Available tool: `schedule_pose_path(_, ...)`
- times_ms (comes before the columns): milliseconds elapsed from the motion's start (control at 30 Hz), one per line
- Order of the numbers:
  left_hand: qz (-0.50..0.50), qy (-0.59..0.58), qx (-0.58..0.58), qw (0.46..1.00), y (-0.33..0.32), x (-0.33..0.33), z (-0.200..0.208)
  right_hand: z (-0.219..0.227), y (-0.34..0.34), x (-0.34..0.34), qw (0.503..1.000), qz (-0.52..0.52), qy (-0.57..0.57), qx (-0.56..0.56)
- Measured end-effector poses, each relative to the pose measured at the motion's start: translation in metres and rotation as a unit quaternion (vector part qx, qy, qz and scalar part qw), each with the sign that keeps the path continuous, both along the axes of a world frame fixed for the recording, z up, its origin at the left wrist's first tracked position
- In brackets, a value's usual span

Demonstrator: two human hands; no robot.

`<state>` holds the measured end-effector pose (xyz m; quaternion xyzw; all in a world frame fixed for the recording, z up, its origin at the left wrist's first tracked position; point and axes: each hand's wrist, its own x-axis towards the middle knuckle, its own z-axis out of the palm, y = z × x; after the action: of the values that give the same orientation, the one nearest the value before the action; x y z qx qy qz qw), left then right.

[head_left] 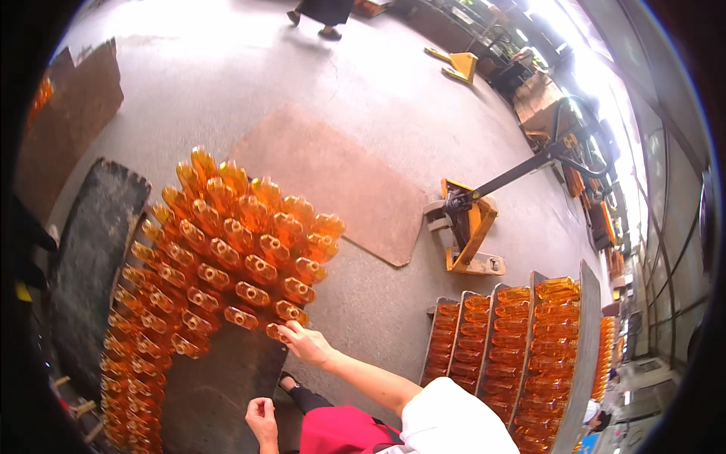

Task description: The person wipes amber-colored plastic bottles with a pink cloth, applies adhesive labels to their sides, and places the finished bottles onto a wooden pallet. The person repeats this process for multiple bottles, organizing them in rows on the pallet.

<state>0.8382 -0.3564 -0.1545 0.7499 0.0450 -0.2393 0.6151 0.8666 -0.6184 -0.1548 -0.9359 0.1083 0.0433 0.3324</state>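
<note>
Rows of amber glass bottles (250,293) with narrow necks stand upright on a dark board (227,374). At the near right end of these rows, my right hand (306,344) grips one amber bottle (277,331) by its top, fingers and thumb pinched around it. That bottle stands close beside its neighbours. My left hand (262,422) is near the bare part of the board, its fingers loosely curled together with nothing visible in them.
Stacked boards (529,333) with layers of amber bottles stand at the right. A yellow pallet jack (473,227) is beyond them. A brown sheet (333,181) lies on the floor; a dark slab (98,242) is at left. Someone's legs (321,13) show at the top.
</note>
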Motion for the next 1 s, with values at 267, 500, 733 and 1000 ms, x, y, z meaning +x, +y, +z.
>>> schedule_pose_path(267, -0.127, -0.205, 0.095, 0.966, 0.002, 0.045, 0.135, 0.080, 0.010, -0.067, 0.995, 0.046, 0.083, -0.005)
schedule_pose_path(500, -0.250, -0.544, 0.073, 0.798, -0.027, 0.061, 0.354, 0.128, 0.056, -0.113, 0.992, 0.101, 0.079, 0.017)
schedule_pose_path(733, -0.445, -0.582, -0.069, 0.678, 0.016, -0.060, 0.580, 0.198, 0.116, -0.138, 0.985, 0.164, 0.036, -0.027)
schedule_pose_path(1000, -0.138, -0.287, -0.468, 0.825, 0.115, -0.241, 0.654, 0.211, 0.211, -0.232, 0.959, 0.283, -0.032, 0.016)
